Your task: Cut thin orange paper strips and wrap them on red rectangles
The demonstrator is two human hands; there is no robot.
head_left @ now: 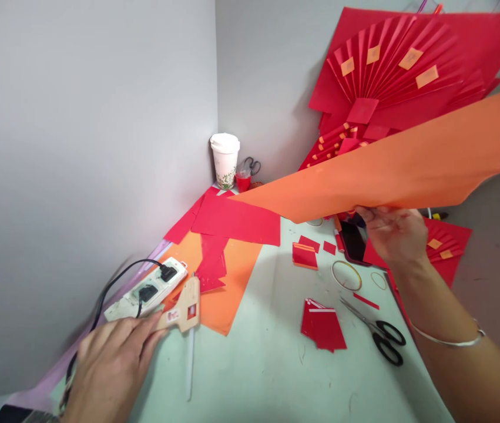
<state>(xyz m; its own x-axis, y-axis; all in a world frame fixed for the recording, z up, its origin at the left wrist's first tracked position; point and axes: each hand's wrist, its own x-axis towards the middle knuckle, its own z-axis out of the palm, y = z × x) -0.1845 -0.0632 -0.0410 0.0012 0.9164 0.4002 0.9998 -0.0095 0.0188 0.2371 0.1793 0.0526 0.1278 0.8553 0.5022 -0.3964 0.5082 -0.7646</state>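
My right hand (393, 232) is raised above the table, fingers pinched on the lower edge of a large orange paper sheet (408, 161) that slants up to the right. My left hand (111, 364) rests low at the front left, fingers stretched toward a beige glue gun (185, 308) lying on the table; the fingertips touch its handle end. A white glue stick (190, 364) pokes out behind the gun. Beside it lies a white power strip (148, 291) with black plugs and a black cord.
A big red pleated paper fan (391, 70) leans against the back wall. Red and orange sheets (232, 223) lie near the corner with a paper cup (225, 160). Black scissors (379, 332), folded red paper (322, 326), tape rings (346, 275) and a phone (353, 241) lie on the pale green table (267, 364).
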